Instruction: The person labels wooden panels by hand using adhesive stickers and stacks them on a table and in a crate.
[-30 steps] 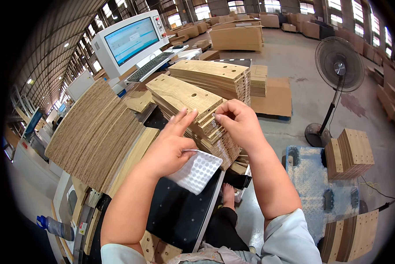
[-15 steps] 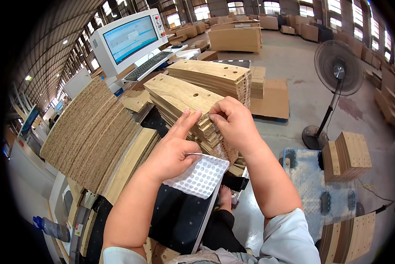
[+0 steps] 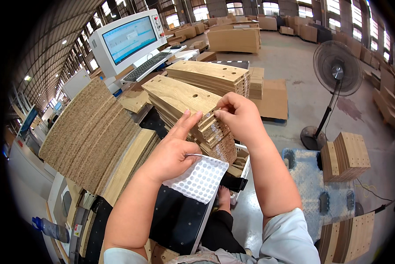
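Note:
A white sheet of round grey stickers (image 3: 199,178) hangs from my left hand (image 3: 173,154), gripped at its upper edge. Two fingers of that hand stretch out to the near end of a stack of wood-grain boards (image 3: 176,94). At the top board's right corner, my right hand (image 3: 240,118) has thumb and forefinger pinched together; whatever lies between them is too small to make out. Small round stickers dot the boards' end edges below. Behind stands a second stack of similar boards (image 3: 206,70), with holes in the top one.
Tall chipboard panels (image 3: 83,136) lean in a row at left. A monitor (image 3: 129,39) and keyboard (image 3: 147,66) stand beyond. On the right are a pedestal fan (image 3: 337,72), a blue pallet (image 3: 303,176) and more board stacks (image 3: 349,154). A black machine bed (image 3: 175,215) lies below my hands.
My right hand has shifted slightly right along the board's end, still pinched. The sticker sheet's lower edge has swung down a little, while my left hand stays nearly in place.

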`<act>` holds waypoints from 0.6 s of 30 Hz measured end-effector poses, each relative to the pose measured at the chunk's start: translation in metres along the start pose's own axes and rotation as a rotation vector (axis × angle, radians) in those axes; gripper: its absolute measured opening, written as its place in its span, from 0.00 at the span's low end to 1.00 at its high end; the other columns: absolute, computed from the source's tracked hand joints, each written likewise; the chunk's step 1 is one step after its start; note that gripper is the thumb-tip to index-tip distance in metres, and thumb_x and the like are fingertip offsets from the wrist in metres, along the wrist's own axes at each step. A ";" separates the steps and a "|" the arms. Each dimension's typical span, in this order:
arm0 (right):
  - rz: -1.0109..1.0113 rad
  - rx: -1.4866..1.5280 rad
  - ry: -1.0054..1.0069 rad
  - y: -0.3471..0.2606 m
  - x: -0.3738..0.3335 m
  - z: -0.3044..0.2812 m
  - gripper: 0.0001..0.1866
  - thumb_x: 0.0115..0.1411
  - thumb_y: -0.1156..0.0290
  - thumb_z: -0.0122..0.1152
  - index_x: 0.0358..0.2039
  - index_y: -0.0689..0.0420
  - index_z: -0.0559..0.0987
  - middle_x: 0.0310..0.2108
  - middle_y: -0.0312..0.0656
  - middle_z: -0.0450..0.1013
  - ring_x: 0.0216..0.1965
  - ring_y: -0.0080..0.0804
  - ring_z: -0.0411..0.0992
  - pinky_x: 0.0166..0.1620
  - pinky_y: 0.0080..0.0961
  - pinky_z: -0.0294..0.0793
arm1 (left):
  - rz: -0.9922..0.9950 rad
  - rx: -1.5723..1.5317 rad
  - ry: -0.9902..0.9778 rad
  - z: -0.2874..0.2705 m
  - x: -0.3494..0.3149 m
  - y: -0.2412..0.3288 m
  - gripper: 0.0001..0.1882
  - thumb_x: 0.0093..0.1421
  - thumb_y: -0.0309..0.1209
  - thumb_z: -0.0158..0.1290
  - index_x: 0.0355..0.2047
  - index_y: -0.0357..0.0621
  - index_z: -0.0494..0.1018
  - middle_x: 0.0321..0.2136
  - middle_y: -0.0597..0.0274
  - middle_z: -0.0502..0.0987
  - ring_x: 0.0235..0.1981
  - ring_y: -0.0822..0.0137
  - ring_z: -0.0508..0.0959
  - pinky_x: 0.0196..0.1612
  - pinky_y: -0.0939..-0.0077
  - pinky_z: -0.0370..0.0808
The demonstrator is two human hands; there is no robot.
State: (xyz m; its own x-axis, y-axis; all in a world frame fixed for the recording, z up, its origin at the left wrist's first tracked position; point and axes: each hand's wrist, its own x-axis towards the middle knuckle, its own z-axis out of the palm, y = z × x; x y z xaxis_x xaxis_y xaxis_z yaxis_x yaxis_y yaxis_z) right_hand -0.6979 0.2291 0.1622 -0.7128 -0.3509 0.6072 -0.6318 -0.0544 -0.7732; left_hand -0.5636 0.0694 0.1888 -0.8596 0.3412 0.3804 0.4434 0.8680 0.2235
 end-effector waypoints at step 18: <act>-0.102 0.087 0.024 0.002 -0.018 0.015 0.05 0.49 0.81 0.57 0.27 0.61 0.71 0.23 0.44 0.70 0.27 0.34 0.70 0.32 0.26 0.70 | 0.014 -0.016 0.012 0.003 -0.001 -0.006 0.06 0.42 0.23 0.60 0.23 0.42 0.76 0.62 0.52 0.54 0.65 0.46 0.49 0.63 0.57 0.51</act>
State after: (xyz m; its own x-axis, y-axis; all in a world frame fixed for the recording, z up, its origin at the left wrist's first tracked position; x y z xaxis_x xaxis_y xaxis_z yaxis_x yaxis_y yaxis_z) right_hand -0.6819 0.2215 0.1465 -0.6542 -0.3172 0.6866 -0.6732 -0.1694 -0.7198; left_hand -0.5664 0.0654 0.1848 -0.8500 0.3490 0.3946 0.4598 0.8570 0.2326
